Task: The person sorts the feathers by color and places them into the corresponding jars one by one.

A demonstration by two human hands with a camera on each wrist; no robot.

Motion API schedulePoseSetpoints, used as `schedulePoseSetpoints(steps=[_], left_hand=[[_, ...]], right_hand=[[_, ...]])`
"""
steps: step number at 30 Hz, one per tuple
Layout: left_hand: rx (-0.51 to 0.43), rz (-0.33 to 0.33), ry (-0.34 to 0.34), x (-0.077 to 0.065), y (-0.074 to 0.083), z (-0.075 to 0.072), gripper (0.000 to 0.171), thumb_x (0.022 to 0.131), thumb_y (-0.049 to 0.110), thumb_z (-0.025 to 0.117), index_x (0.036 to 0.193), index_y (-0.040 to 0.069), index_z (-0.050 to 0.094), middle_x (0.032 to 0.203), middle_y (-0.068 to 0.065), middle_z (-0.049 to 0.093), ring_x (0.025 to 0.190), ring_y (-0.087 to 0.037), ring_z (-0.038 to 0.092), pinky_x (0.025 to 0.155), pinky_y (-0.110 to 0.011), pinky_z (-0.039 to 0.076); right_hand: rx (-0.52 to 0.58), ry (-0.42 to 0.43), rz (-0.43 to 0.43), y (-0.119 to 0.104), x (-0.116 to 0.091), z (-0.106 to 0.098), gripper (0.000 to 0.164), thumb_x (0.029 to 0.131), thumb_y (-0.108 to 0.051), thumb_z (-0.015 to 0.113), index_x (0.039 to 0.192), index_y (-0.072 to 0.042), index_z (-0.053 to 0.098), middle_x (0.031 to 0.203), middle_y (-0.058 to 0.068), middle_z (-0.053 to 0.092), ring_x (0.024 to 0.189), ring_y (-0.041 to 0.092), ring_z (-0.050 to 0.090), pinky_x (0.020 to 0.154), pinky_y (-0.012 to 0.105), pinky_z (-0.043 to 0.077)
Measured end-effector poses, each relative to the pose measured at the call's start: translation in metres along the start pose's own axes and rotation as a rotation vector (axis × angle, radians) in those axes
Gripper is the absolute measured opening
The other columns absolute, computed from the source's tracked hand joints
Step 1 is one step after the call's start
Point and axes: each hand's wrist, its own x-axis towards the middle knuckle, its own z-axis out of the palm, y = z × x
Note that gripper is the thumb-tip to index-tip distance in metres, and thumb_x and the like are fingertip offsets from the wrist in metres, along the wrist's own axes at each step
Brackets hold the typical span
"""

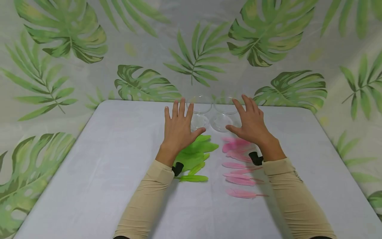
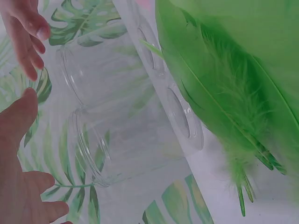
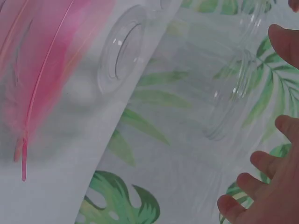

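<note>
Two clear jars stand side by side at the table's far edge: a left jar (image 1: 199,122) and a right jar (image 1: 221,123). My left hand (image 1: 178,129) hovers left of the left jar, fingers spread and holding nothing. On the other side, my right hand (image 1: 250,121) is raised beside the right jar, its thumb and fingers apart and nothing in them. Beneath and beside the left wrist lie green feathers (image 1: 206,146), several of them overlapping. Pink feathers (image 1: 238,165) lie in a column near the right wrist. Both wrist views show the transparent jar walls (image 2: 126,140) and rims (image 3: 233,100).
A white cloth (image 1: 119,139) covers the table. Behind it hangs a leaf-patterned curtain (image 1: 197,63), which also shows through the jars. Each wrist carries a small black camera, one at the left cuff (image 1: 178,169) and one at the right (image 1: 255,158).
</note>
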Motion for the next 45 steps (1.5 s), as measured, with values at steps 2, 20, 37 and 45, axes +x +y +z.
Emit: schedulePoseSetpoints(steps=[2, 20, 37, 45], left_hand=[[0.001, 0.003, -0.006, 0.0, 0.0, 0.0, 0.096, 0.089, 0.077, 0.046, 0.16, 0.018, 0.02, 0.169, -0.013, 0.009, 0.156, -0.035, 0.011, 0.122, -0.062, 0.012], [-0.231, 0.217, 0.053, -0.007, -0.023, -0.008, 0.076, 0.092, 0.048, 0.067, 0.151, 0.01, 0.038, 0.161, -0.014, 0.031, 0.147, -0.034, 0.034, 0.115, -0.057, 0.034], [-0.989, 0.016, -0.208, 0.038, -0.069, 0.013, 0.088, 0.091, 0.036, 0.072, 0.159, 0.022, 0.018, 0.166, -0.003, 0.02, 0.15, -0.025, 0.029, 0.117, -0.051, 0.034], [-1.115, -0.077, -0.269, 0.063, -0.054, 0.033, 0.118, 0.081, 0.038, 0.081, 0.16, 0.025, -0.006, 0.169, 0.005, -0.002, 0.157, -0.022, 0.01, 0.121, -0.053, 0.028]], right_hand=[[0.007, -0.01, 0.0, 0.001, 0.0, -0.001, 0.093, 0.088, -0.038, 0.074, 0.159, -0.015, 0.019, 0.166, 0.02, 0.006, 0.152, 0.047, 0.006, 0.109, 0.075, 0.017], [0.245, 0.124, -0.123, 0.012, -0.012, -0.016, 0.057, 0.092, -0.014, 0.07, 0.143, -0.001, 0.047, 0.15, 0.026, 0.042, 0.141, 0.046, 0.035, 0.11, 0.068, 0.029], [0.407, -0.087, 0.1, 0.055, -0.042, -0.049, 0.034, 0.1, -0.026, 0.061, 0.13, -0.011, 0.062, 0.13, 0.009, 0.064, 0.102, -0.017, 0.05, 0.084, 0.002, 0.041], [0.397, -0.179, 0.127, 0.086, -0.047, -0.047, 0.036, 0.099, -0.024, 0.062, 0.133, -0.013, 0.06, 0.132, 0.011, 0.063, 0.106, -0.013, 0.052, 0.085, 0.005, 0.042]])
